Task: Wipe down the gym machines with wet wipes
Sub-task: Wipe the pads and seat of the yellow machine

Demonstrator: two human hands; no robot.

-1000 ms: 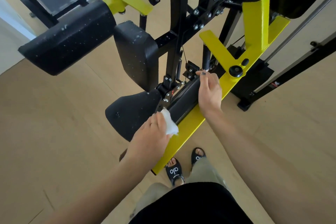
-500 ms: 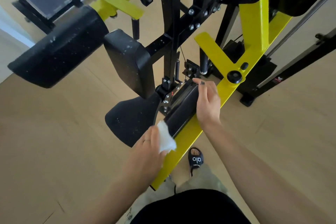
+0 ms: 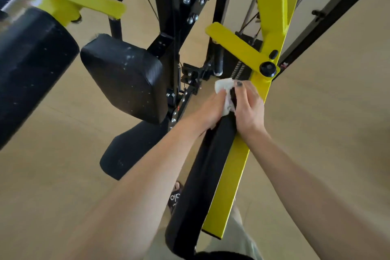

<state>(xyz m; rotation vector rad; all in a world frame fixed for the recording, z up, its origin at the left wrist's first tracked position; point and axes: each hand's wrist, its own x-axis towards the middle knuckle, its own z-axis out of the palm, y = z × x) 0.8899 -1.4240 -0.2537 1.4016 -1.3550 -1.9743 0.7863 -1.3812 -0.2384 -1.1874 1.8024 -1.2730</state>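
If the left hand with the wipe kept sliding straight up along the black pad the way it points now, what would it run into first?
Probably the right hand's fingertips, curled over the far end of the black pad, just beside the wipe that the left hand holds. Past them stands the yellow arm, though depth is unclear.

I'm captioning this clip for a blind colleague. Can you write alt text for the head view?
A left hand presses a white wipe against a black arm pad on a yellow-and-black gym machine, while the right hand steadies the pad.

Bare forearms, dark-painted thumbnail (image 3: 239,83), khaki trousers (image 3: 238,236), black lettered sandal (image 3: 175,196).
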